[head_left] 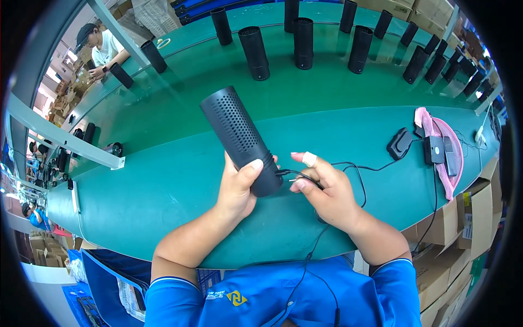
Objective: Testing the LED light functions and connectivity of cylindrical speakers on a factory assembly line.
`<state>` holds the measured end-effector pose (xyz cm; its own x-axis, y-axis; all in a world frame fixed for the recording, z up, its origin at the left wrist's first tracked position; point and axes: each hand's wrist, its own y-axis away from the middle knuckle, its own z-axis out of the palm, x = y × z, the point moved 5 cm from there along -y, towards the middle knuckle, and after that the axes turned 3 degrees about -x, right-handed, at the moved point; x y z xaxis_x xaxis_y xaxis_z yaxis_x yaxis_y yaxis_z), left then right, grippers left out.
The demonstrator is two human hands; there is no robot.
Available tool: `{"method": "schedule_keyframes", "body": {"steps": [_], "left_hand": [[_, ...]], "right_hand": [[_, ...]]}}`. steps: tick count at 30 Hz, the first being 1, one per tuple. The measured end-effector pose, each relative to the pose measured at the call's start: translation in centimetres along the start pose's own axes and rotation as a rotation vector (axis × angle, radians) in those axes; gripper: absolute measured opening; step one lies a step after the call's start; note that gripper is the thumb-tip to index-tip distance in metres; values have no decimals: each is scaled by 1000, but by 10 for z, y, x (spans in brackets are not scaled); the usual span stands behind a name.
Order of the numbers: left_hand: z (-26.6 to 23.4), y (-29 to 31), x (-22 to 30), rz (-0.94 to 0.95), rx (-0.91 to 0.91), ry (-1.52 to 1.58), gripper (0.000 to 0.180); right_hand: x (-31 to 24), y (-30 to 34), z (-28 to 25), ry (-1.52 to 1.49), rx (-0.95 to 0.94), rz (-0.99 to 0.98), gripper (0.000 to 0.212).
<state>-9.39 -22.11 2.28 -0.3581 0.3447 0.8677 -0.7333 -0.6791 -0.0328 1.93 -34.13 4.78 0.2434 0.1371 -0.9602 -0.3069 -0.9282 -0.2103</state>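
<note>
Leaning left: matte black cylinder [243, 143], finely perforated toward top

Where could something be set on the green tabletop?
Widest between the left hand and grey metal post; some lies beyond the right hand. Black cables and a curved pink object crowd the right; upright black cylinders the far side.

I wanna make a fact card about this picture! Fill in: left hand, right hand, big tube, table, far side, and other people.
Left hand: wrapped around the lower part of a black tube
Right hand: at a black cable, exact grip unclear; pale wrap on one finger
Big tube: tilted, top leaning left, dotted with small holes; cable meets its lower end
Table: green
Far side: more black tubes, mostly upright
Other people: someone in a white top, upper left; others farther back
</note>
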Motion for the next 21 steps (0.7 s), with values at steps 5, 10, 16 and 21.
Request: {"method": "schedule_keyframes", "body": {"steps": [5,10,16,21], "left_hand": [[9,7,-1,15,-48,-30,52],[0,10,-9,104,-109,-148,58],[4,9,7,190,13,-183,55],[4,13,-1,234,-6,-175,56]], "right_hand": [[-7,3,1,77,-50,54,54],[-11,2,8,170,-42,24,43],[-2,-2,-1,449,-178,-136,11],[-5,3,10,457,-64,-206,9]]}}
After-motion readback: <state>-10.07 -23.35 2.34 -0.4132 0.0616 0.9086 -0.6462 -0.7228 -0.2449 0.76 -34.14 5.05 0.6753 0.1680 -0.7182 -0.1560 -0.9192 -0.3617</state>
